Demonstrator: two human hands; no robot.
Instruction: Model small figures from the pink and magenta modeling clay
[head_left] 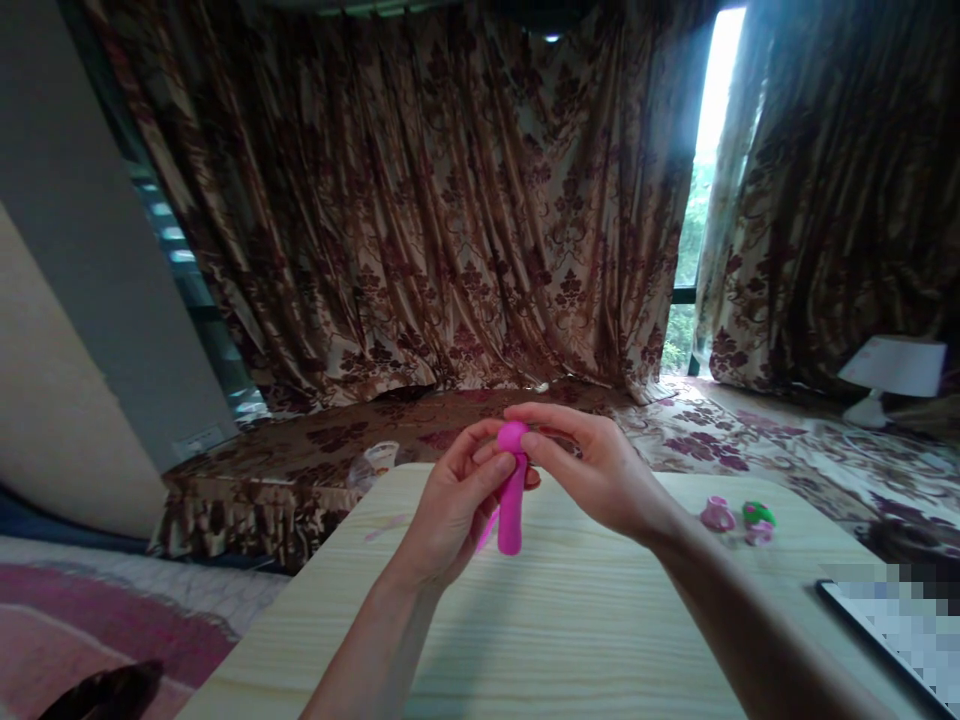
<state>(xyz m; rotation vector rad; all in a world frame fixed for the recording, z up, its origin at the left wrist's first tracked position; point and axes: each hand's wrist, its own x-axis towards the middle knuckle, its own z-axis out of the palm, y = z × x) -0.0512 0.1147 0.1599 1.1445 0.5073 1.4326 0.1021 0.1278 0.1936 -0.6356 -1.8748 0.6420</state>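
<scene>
Above the pale wooden table (540,640), a bright pink piece of what looks like modelling clay (511,510) is held between both hands. It has a rounded ball-like top and a long smooth stem pointing down. A thinner pink strip shows beside the stem, partly behind my left hand. The fingers and thumb of my left hand (461,500) are closed around the piece just under its top. My right hand (600,465) pinches the rounded top from the other side, thumb on the near face and fingers over it. Some fingertips are hidden behind the pink piece.
Small pink shapes (718,514) and a green piece (759,515) lie on the table's right side. A dark-edged flat device (885,640) is at the right edge. Behind the table, a clear plastic container (373,463) and a white lamp (892,365) stand near patterned curtains (480,220).
</scene>
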